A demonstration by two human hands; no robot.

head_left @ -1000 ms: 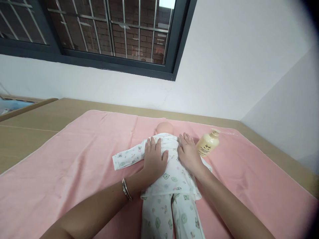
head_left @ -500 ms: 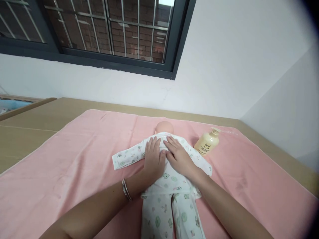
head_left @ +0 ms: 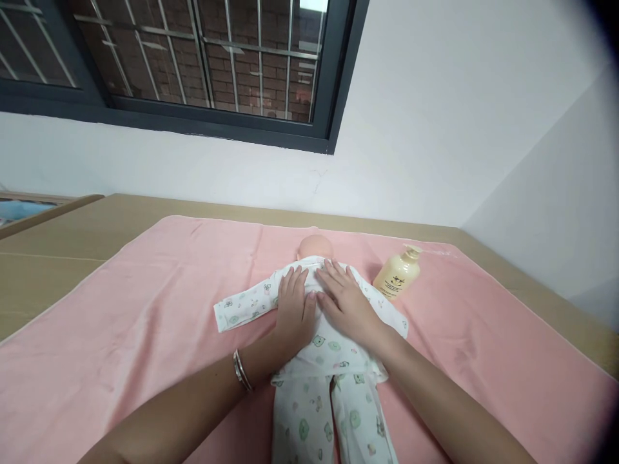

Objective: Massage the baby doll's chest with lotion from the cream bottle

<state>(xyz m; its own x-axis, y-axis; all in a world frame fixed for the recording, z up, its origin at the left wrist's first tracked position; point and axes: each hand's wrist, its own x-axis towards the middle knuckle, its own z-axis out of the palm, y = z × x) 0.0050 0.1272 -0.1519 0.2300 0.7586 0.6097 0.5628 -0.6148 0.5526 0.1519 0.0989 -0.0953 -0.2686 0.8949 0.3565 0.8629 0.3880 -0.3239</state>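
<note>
A baby doll (head_left: pixel 319 367) in white printed pyjamas lies on a pink towel (head_left: pixel 145 309), its bare head (head_left: pixel 314 247) pointing toward the wall. My left hand (head_left: pixel 293 308) rests flat on the doll's upper trunk, fingers apart, a bangle on the wrist. My right hand (head_left: pixel 344 299) lies flat beside it on the trunk's middle, thumb touching my left hand. Neither hand grips anything. One doll sleeve (head_left: pixel 242 306) stretches out to the left. A cream pump bottle (head_left: pixel 396 276) lies tilted on the towel just right of the doll's shoulder.
The towel covers a tan wooden surface (head_left: pixel 58 245) that meets a white wall (head_left: pixel 435 129) at the back and right. A dark-framed barred window (head_left: pixel 193 58) is above. A wooden frame edge (head_left: pixel 29 206) shows at far left.
My right hand slid left from the doll's right side, near the bottle, to the middle of the trunk beside my left hand. My left hand stayed in place.
</note>
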